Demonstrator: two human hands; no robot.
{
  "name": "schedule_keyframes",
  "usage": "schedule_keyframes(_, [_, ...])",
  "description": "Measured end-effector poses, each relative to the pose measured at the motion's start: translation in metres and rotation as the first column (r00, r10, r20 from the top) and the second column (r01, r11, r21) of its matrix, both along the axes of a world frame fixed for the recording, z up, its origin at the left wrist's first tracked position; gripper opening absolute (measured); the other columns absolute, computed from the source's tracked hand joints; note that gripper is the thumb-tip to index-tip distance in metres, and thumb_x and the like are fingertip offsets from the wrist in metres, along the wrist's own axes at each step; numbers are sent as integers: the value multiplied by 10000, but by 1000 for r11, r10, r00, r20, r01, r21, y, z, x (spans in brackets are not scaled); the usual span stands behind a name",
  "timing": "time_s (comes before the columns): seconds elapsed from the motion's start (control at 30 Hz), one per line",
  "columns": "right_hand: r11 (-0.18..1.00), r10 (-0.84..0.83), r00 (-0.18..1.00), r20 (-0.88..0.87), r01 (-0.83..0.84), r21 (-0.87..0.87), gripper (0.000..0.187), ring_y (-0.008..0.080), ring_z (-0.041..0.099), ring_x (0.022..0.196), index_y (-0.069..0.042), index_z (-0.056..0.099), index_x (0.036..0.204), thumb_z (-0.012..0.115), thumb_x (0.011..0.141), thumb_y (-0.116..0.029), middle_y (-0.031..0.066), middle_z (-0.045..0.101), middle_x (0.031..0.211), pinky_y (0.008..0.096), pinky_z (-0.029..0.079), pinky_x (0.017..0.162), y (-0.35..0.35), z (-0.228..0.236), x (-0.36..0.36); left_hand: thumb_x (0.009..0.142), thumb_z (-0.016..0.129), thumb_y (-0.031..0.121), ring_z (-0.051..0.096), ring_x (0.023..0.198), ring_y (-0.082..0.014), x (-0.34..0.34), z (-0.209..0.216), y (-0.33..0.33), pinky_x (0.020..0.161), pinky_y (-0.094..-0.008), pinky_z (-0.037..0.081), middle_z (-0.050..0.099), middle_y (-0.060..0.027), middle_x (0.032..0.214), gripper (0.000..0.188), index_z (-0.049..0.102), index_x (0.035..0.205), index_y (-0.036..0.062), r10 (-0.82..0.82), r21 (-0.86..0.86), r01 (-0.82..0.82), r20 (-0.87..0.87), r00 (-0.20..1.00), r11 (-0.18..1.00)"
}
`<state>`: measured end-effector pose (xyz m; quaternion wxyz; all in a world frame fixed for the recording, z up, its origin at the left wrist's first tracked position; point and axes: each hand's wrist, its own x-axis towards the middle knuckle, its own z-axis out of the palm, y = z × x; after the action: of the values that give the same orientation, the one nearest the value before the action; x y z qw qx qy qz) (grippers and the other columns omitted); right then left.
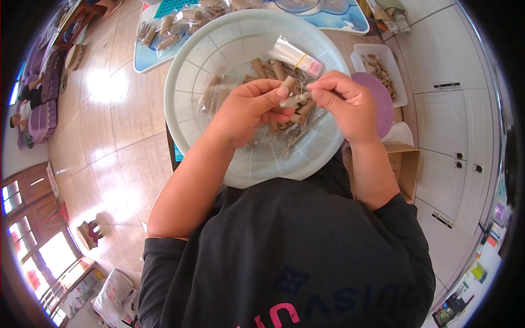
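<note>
In my lap sits a wide, pale mesh plastic basket [188, 60]. Over it my left hand [253, 106] grips a small brown tube [289, 83] between thumb and fingers. Close by on the right, my right hand [342, 95] pinches at a thin, whitish strand or wrapping [296, 100] beside the tube; its exact kind is too small to tell. Below both hands lie several brown tubes [277, 69] and a tangle of thin grey strands [294, 136]. A banded bundle of clear plastic bags [295, 54] rests against the basket's far side.
Beyond the basket, a blue patterned table [147, 61] carries bagged brown tubes [169, 34]. To the right stand a white bin [402, 82] of small brown pieces, a purple round stool top [377, 104], a cardboard box [406, 169] and white cabinets [445, 126]. A person sits far left on a purple sofa.
</note>
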<state>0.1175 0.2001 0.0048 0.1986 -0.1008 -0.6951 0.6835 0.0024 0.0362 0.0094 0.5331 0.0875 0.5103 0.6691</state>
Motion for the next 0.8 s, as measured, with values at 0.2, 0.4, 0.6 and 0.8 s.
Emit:
schedule_keyframes(0.2, [986, 121, 979, 167, -98, -138, 262, 43, 526, 718, -14, 586, 1042, 626, 783, -20, -8, 591, 817, 176, 430, 646, -10, -4, 4, 886, 539, 184, 594, 768, -117, -3, 1, 1, 675, -235, 507, 592, -61, 938, 288, 526, 1090, -19, -163, -24, 162, -28, 986, 986])
schedule_keyframes(0.4, [985, 99, 983, 157, -74, -158, 256, 43, 522, 715, -12, 569, 1051, 612, 799, -20, -4, 583, 831, 177, 434, 639, -11, -10, 5, 834, 617, 171, 585, 693, -103, -7, 6, 13, 617, -212, 490, 602, -53, 849, 280, 557, 1022, -27, -161, -68, 160, -10, 987, 985])
schedule_keyframes(0.6, [977, 3, 990, 142, 27, -210, 219, 51, 521, 704, 5, 568, 1026, 609, 818, -49, 5, 573, 826, 185, 446, 632, -7, -9, 8, 835, 610, 260, 569, 710, -91, -16, 11, 29, 650, -219, 478, 599, -26, 833, 315, 579, 1007, -2, -287, -172, 247, -266, 920, 954])
schedule_keyframes(0.8, [958, -126, 990, 68, 139, -249, 211, 53, 507, 687, 14, 568, 1014, 607, 819, -54, 15, 570, 823, 189, 438, 610, -8, -15, 4, 811, 601, 395, 584, 731, -163, -70, -27, 67, 700, -297, 463, 629, -84, 835, 404, 626, 905, 3, -142, -344, -209, -763, 631, 915])
